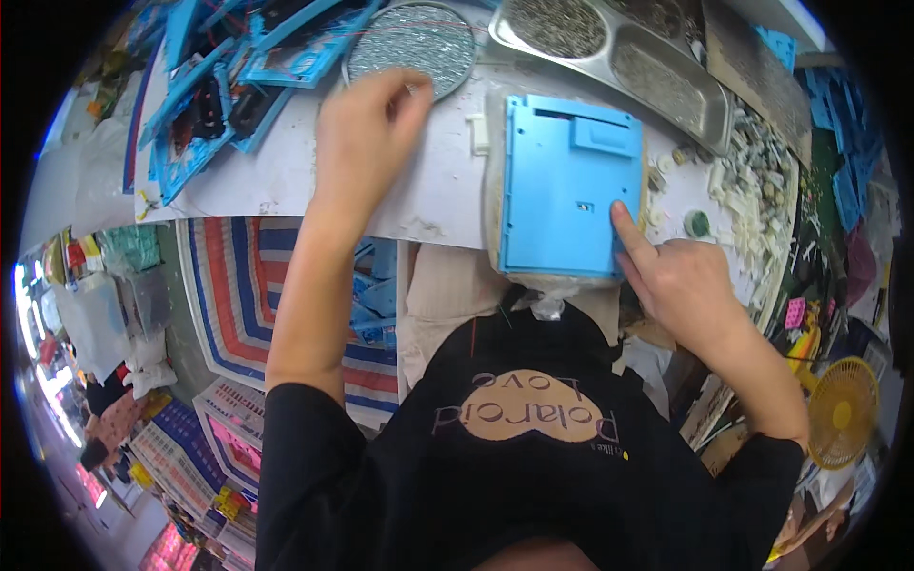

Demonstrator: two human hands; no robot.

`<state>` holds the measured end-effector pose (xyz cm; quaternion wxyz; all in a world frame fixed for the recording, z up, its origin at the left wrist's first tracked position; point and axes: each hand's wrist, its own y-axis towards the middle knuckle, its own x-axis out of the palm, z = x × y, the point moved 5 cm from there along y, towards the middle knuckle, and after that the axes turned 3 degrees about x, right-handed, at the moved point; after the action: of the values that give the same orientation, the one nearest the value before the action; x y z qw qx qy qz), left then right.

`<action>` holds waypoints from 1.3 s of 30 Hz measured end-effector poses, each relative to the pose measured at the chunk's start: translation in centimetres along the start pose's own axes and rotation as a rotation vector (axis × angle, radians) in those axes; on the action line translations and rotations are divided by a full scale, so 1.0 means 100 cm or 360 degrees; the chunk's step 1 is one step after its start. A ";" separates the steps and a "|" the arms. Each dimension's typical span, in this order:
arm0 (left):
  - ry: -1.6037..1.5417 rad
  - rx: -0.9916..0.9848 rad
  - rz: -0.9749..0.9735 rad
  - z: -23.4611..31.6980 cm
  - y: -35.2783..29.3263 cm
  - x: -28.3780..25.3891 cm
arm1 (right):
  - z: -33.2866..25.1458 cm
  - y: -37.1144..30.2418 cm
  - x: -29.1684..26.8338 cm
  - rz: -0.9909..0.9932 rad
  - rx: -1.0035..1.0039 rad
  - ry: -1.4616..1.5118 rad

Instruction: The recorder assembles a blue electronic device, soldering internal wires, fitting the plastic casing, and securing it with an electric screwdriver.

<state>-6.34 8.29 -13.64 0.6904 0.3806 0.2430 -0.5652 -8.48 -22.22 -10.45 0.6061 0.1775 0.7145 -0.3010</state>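
Note:
A flat blue plastic casing (562, 195) lies on a padded block at the table's front edge. It has a slot and a raised rectangle near its far edge. My right hand (681, 281) grips the casing's right edge, its index finger stretched onto the top face and the other fingers bent. At the near rim of a round dish of small silver metal pieces (411, 43), my left hand (371, 119) has its fingers curled together, slightly blurred. Whatever may be between those fingertips is too small to make out.
Several blue casings with dark parts and wires (214, 95) are heaped at the far left. A metal tray (657, 81) with small hardware stands at the far right. Beside the casing are loose whitish pieces (747, 186) and a green round item (697, 224). A yellow fan (843, 414) is at right.

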 end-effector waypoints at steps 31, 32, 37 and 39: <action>-0.0354 0.0055 -0.0176 0.047 0.000 0.036 | 0.048 0.174 -0.056 0.0688 -0.0228 0.1016; -0.0252 0.0106 -0.0174 0.049 0.000 0.037 | 0.063 0.153 -0.052 0.0693 -0.0156 0.1085; 0.0040 0.0390 -0.0058 0.065 0.003 0.041 | 0.098 0.096 -0.008 0.0389 0.0387 0.1400; 0.0081 0.0380 -0.0087 0.068 0.004 0.041 | 0.098 0.096 -0.009 0.0336 0.0454 0.1337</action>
<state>-5.63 0.45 -12.65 0.6182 0.4674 0.2017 -0.5989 5.12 -21.21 -12.49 0.2605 0.4377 0.8279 -0.2349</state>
